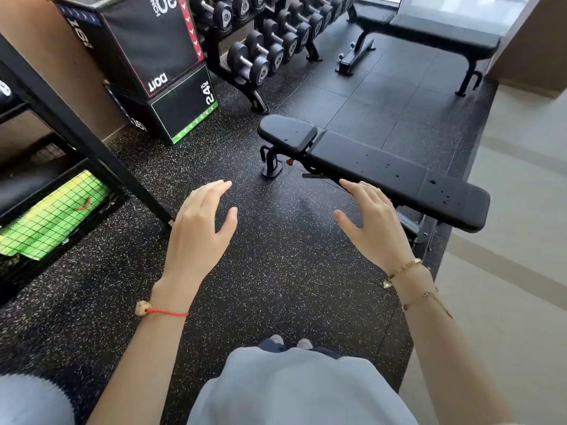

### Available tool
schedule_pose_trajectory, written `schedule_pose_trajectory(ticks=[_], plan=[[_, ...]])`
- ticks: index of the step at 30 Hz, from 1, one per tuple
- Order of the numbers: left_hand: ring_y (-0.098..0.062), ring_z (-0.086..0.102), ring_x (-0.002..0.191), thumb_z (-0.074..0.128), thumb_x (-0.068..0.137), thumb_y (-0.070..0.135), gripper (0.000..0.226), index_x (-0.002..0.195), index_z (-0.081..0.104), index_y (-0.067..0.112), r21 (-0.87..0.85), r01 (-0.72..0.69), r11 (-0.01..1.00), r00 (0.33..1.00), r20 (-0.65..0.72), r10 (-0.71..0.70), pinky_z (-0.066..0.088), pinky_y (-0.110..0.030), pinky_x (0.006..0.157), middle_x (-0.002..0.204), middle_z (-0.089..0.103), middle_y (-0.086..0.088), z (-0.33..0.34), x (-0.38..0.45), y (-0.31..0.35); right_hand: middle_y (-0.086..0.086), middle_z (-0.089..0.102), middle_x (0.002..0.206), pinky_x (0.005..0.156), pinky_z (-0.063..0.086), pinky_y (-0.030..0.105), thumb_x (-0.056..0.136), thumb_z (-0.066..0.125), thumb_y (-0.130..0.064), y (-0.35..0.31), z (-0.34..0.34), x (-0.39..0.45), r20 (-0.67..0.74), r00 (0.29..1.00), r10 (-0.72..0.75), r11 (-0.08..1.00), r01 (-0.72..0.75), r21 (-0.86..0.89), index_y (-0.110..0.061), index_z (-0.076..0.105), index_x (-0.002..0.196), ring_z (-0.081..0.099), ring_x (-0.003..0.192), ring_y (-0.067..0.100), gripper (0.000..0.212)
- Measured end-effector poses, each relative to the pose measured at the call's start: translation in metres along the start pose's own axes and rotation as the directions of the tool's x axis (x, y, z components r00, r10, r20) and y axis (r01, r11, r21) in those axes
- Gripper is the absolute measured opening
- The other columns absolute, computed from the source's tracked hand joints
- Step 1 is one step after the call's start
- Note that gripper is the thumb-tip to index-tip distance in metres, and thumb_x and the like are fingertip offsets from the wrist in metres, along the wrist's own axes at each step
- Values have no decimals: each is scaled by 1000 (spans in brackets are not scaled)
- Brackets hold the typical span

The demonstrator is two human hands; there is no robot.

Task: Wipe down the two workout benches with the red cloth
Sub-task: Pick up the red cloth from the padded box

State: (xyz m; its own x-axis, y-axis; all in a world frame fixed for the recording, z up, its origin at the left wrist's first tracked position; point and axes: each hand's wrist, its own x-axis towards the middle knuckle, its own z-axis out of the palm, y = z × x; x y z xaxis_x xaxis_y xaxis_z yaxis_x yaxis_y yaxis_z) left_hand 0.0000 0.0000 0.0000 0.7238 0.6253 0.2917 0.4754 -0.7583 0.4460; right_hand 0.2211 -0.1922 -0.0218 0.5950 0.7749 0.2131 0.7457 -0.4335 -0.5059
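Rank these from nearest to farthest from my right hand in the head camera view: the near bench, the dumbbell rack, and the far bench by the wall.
From the right hand:
1. Near bench, just beyond the fingertips, ahead and to the right.
2. Dumbbell rack, farther ahead and to the left.
3. Far bench, at the back right by the wall.

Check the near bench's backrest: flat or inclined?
Flat. The near bench has its seat and back pads lying in one level line, spotted with droplets. Both hands, left and right, are empty.
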Motion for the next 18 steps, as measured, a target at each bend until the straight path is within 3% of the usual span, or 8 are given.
schedule_pose_trajectory(ticks=[6, 18], plan=[[-12, 42, 136, 53, 99, 26, 43, 141, 49, 16, -25, 64, 998, 998, -23, -64, 33, -30, 115, 143, 52, -1, 14, -1, 5, -2, 48, 144, 119, 25, 42, 95, 56, -34, 11, 6, 8, 41, 999, -3, 1000, 2, 13, -20, 42, 144, 36, 139, 17, 53], [-16, 46, 133, 54, 98, 24, 42, 138, 51, 13, -17, 218, 976, 974, -58, -219, 38, -39, 114, 139, 55, -3, 40, 51, -34, -1, 49, 142, 116, 30, 41, 94, 57, -32, 14, 49, 109, 170, 983, -64, 994, 47, 104, -19, 41, 144, 39, 137, 16, 54]])
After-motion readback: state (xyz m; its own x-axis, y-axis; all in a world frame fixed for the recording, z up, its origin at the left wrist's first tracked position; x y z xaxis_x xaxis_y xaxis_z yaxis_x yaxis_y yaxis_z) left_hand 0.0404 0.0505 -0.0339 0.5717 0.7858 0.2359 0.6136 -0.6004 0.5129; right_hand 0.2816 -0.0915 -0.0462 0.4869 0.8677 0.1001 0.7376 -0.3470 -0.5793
